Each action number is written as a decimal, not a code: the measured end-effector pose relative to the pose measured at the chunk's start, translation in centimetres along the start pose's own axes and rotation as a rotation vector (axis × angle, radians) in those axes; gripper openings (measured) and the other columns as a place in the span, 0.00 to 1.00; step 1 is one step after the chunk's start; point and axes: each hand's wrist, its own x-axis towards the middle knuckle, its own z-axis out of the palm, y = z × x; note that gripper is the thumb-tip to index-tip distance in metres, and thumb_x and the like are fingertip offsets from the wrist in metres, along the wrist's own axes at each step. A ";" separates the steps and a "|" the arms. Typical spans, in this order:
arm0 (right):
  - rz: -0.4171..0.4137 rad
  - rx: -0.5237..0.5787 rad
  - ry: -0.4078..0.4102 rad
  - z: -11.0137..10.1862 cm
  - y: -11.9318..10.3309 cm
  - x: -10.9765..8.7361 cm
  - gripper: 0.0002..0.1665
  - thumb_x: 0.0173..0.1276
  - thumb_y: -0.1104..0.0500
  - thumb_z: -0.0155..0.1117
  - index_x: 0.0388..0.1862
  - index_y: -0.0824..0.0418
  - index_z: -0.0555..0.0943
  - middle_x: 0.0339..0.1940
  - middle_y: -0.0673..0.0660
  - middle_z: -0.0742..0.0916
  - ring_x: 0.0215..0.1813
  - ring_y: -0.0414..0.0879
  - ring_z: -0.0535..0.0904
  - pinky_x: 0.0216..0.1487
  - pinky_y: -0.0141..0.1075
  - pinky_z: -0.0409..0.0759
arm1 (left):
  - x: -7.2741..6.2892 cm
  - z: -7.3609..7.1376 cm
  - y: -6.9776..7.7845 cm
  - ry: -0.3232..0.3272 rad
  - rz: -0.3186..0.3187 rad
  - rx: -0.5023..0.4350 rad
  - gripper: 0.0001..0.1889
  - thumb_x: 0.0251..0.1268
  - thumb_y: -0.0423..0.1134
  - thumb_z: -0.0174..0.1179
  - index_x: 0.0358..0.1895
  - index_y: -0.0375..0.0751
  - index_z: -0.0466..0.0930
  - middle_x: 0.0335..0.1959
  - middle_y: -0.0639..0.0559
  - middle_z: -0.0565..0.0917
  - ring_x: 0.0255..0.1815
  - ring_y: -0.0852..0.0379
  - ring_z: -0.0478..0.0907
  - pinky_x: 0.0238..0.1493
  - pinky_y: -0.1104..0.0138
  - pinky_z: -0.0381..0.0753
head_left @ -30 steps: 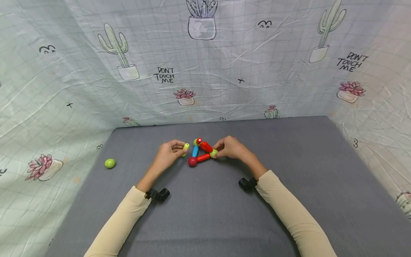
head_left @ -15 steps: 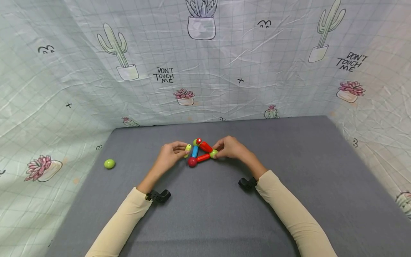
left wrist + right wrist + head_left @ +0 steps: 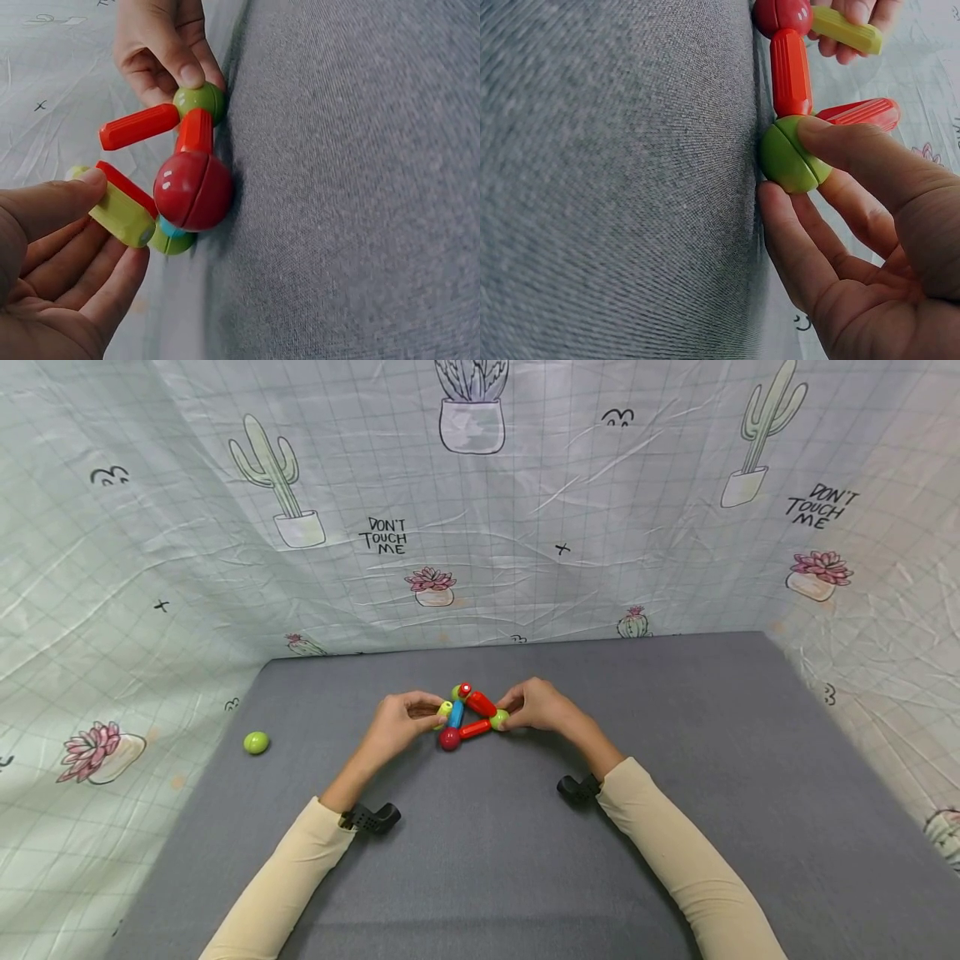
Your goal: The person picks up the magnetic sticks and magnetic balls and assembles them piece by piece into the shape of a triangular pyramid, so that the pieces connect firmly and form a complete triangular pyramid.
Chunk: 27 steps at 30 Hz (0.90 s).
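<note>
My left hand [image 3: 400, 720] pinches a yellow-green magnetic rod [image 3: 121, 214] between thumb and fingers, tilted, its lower end close to the red ball [image 3: 193, 192] in the left wrist view. My right hand [image 3: 542, 704] grips a green ball [image 3: 795, 154] low at the table. A red rod [image 3: 790, 73] joins that ball to the red ball. From the red ball a blue rod [image 3: 456, 713] runs to a second green ball [image 3: 172, 240] at the back. Another red rod [image 3: 139, 126] slants up from the gripped ball, and one more red rod [image 3: 465, 688] rises from the back ball.
A loose green ball [image 3: 256, 742] lies on the left part of the grey table [image 3: 480, 843]. A cloth backdrop [image 3: 525, 493] with printed cacti hangs behind and at both sides. Each wrist wears a black camera [image 3: 372, 818].
My left hand has moved slightly right, bringing the yellow-green rod up to the structure so that it overlaps the blue rod's edge in the head view. The right hand has stayed on the green ball.
</note>
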 end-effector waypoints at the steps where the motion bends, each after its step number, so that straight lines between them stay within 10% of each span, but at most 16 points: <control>1: 0.000 0.000 -0.001 0.0 0.0 0.0 0.20 0.57 0.62 0.80 0.49 0.65 0.89 0.43 0.57 0.92 0.44 0.44 0.87 0.41 0.32 0.83 | 0.0 0.0 0.0 0.001 -0.001 -0.004 0.12 0.61 0.31 0.73 0.47 0.32 0.87 0.43 0.40 0.90 0.45 0.48 0.89 0.44 0.67 0.87; 27: 0.001 -0.005 -0.001 0.1 0.2 0.0 0.21 0.58 0.62 0.80 0.50 0.64 0.89 0.44 0.56 0.91 0.45 0.44 0.87 0.42 0.33 0.84 | 0.7 1.7 -0.2 0.003 0.022 -0.113 0.15 0.60 0.28 0.72 0.49 0.29 0.84 0.44 0.37 0.88 0.45 0.45 0.88 0.45 0.68 0.86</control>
